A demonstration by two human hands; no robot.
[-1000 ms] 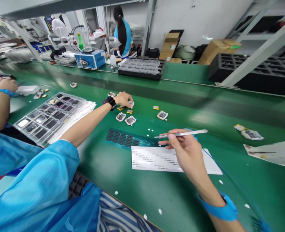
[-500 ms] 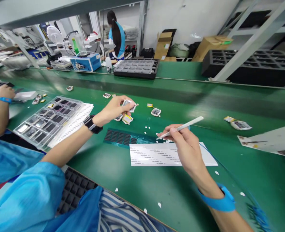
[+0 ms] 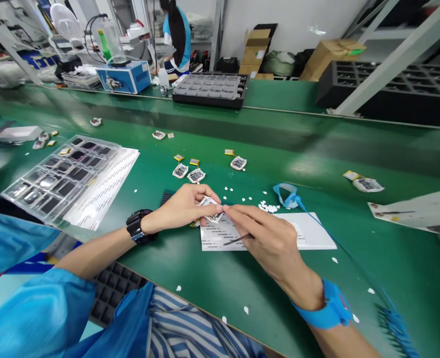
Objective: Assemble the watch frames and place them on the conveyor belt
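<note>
While the small module [image 3: 209, 209] is pinched between the fingers of the left hand [image 3: 184, 208] just above the near edge of the green counter [image 3: 317, 164], the right hand [image 3: 268, 241] is brought against it from the right. The left grip is clenched on the module's edges; the right grip is closed around the tweezers [image 3: 238, 239], which are tucked back along the palm with the thin shaft pointing near-left, while the thumb and forefinger tips are pressed to the module's right side. Both hands are held over the white label sheet [image 3: 309, 233], which lies flat on the counter.

Step judged in hand: something small on the module's face is being peeled or pressed by fingertip; which of the two cannot be told, since the contact is hidden by the fingers. The next move is judged to call for a steady left pinch and fine fingertip work at the module's edge.

Further modules [image 3: 188, 173] are noted lying just beyond the hands, a clear tray [image 3: 55, 174] of dark parts to the left, a blue strap [image 3: 287, 195] to the right, and white scraps [image 3: 267, 206] scattered near the sheet
</note>
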